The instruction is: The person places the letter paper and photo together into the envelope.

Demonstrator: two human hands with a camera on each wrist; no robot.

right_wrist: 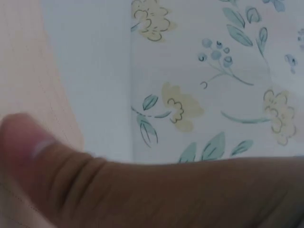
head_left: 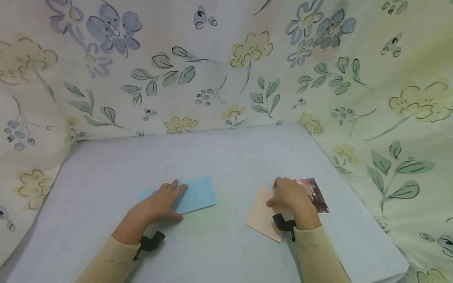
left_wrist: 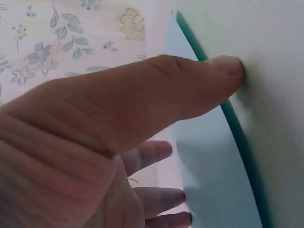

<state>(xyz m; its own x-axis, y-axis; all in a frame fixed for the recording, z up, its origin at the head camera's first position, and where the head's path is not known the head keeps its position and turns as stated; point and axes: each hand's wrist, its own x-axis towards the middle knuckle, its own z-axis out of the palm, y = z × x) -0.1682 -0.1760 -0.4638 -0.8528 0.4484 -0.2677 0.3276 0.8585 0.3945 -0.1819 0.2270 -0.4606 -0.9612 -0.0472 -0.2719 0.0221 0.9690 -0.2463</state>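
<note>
My left hand lies across a light blue rectangular paper piece with its fingers spread. In the left wrist view, the straight thumb crosses the long edge of the blue paper. Over to the right, my right hand is above a tilted peach paper, its fingers bent and its thumb apart from the index finger. The right wrist view has the thumb over faintly lined peach paper. Whether those fingers pinch the sheet is hidden.
A dark reddish printed picture lies just right of my right hand, partly covered by it. Everything rests on a white tabletop. Floral cloth hangs behind the table and along both sides.
</note>
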